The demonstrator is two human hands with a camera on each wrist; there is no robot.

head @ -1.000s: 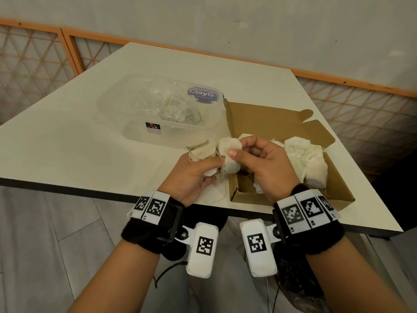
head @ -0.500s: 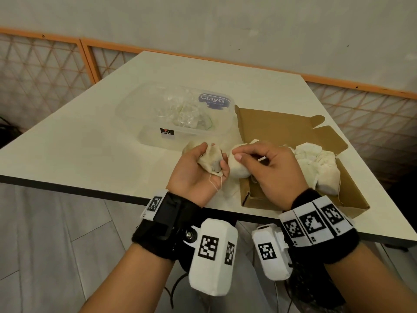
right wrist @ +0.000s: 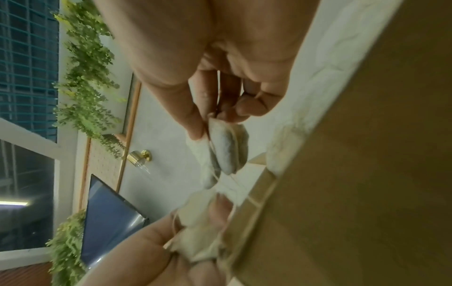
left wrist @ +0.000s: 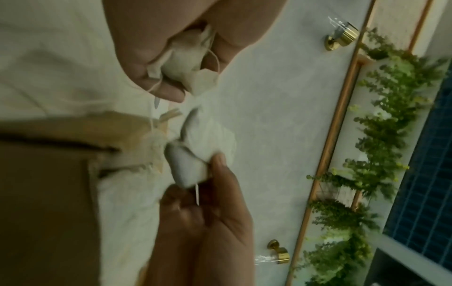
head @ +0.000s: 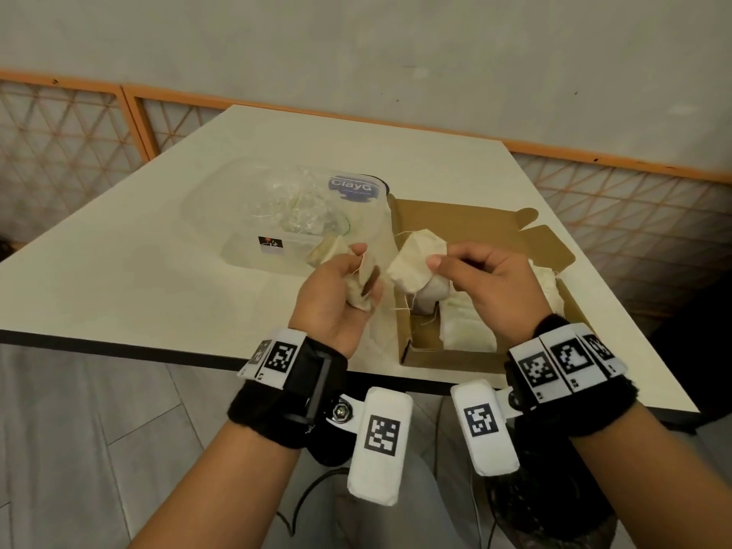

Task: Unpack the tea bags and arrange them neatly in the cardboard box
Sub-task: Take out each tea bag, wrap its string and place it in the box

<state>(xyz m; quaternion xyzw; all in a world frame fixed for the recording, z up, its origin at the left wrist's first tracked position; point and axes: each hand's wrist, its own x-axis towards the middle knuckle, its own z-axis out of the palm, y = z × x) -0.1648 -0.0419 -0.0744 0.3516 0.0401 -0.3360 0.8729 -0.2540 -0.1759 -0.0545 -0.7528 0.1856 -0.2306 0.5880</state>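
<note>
- The left hand (head: 330, 295) curls round a crumpled bunch of tea bags (head: 358, 281), raised over the table's (head: 119, 279) near edge.
- Just beside it, the right hand (head: 495, 283) pinches a tea bag (head: 416, 259) between thumb and fingertips, above the cardboard box (head: 475, 227); thin strings dangle.
- More pale bags (head: 465, 326) lie inside the open box.
- Farther back sits a clear plastic tub (head: 245, 215), apparently holding crumpled wrappers.

**Around the bench**

A white bench (head: 119, 271) carries a clear plastic tub (head: 253, 215) of crumpled wrappers, blue ClayG label (head: 350, 187) showing. An orange-framed lattice panel (head: 59, 144) runs behind; grey tile floor (head: 79, 449) lies below.
</note>
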